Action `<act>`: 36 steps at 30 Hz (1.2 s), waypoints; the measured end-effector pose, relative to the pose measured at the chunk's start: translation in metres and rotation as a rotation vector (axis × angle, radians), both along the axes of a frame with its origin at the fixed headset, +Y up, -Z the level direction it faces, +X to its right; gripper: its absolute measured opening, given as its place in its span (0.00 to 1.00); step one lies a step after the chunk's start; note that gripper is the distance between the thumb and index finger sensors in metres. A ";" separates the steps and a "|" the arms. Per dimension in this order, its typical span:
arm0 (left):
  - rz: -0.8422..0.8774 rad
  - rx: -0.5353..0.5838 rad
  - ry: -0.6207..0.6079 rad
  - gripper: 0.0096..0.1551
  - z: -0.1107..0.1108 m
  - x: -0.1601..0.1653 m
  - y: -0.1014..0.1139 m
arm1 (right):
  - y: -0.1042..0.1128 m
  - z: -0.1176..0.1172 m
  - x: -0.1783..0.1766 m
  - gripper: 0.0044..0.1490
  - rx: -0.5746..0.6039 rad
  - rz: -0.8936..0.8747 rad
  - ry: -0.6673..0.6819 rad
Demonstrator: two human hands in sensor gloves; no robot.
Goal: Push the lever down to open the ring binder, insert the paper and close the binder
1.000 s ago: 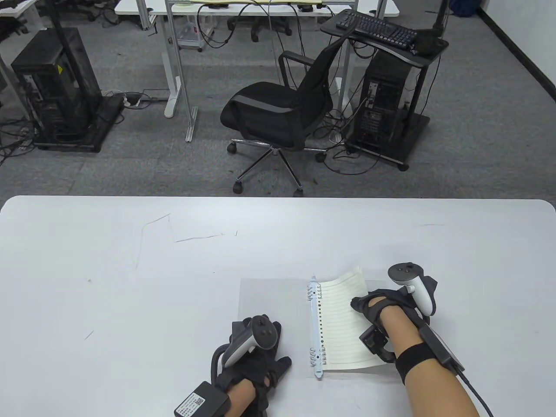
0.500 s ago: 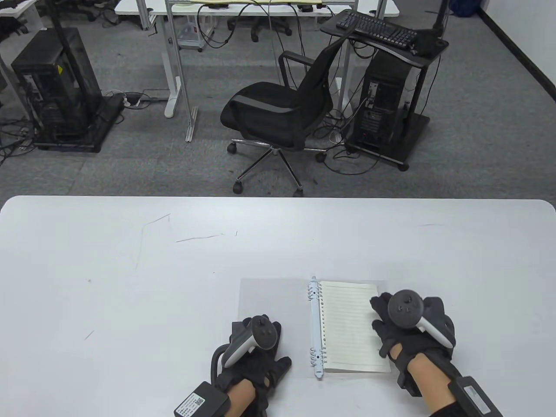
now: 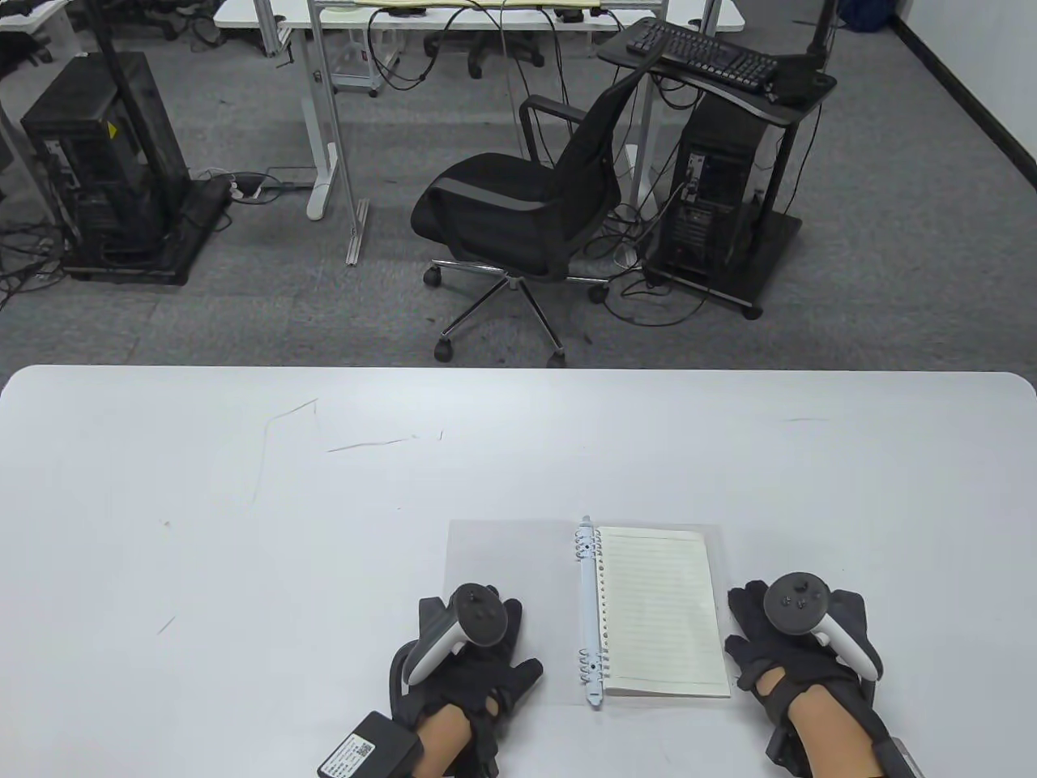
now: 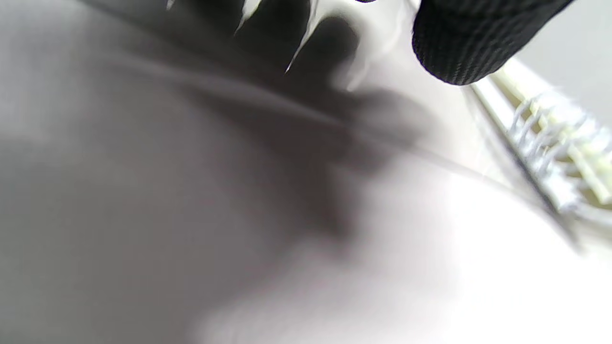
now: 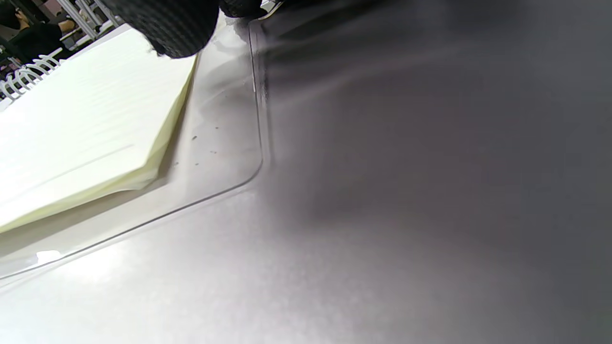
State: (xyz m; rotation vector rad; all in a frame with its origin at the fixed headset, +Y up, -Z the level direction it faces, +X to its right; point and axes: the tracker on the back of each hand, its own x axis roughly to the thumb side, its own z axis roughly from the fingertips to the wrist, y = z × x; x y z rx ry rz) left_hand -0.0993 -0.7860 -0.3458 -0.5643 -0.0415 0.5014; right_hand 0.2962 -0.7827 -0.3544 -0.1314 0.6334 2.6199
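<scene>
The binder [image 3: 502, 559] lay open on the table [image 3: 243, 527], paper [image 3: 656, 608] stacked right of the rings [image 3: 590, 608]. My left hand [image 3: 470, 664] pressed flat on the cover; my right hand [image 3: 794, 648] rested relaxed, empty. Next, I judged, close the rings squarely through every hole. The right wrist view alone showed the stack's thickness.

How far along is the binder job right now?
Done: the lined paper lies flat on the rings of the open binder. In hand: nothing; the left hand rests on the left cover, the right hand beside the paper. Left: closing the cover; whether the rings are shut is unclear.
</scene>
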 end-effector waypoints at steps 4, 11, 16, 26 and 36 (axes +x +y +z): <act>0.092 0.088 0.182 0.49 -0.008 -0.034 0.014 | 0.001 -0.001 0.001 0.44 -0.016 -0.002 0.009; 0.063 0.029 0.329 0.59 -0.022 -0.069 -0.005 | 0.001 -0.001 0.001 0.44 -0.031 -0.020 0.013; 0.106 0.026 0.360 0.54 -0.024 -0.070 -0.010 | 0.001 -0.001 0.001 0.44 -0.032 -0.019 0.016; 0.198 0.050 0.412 0.23 -0.020 -0.079 0.021 | 0.002 -0.002 0.002 0.43 -0.036 -0.041 0.006; 0.491 0.105 0.219 0.22 -0.027 0.018 0.114 | 0.004 -0.003 0.005 0.42 -0.066 -0.109 -0.008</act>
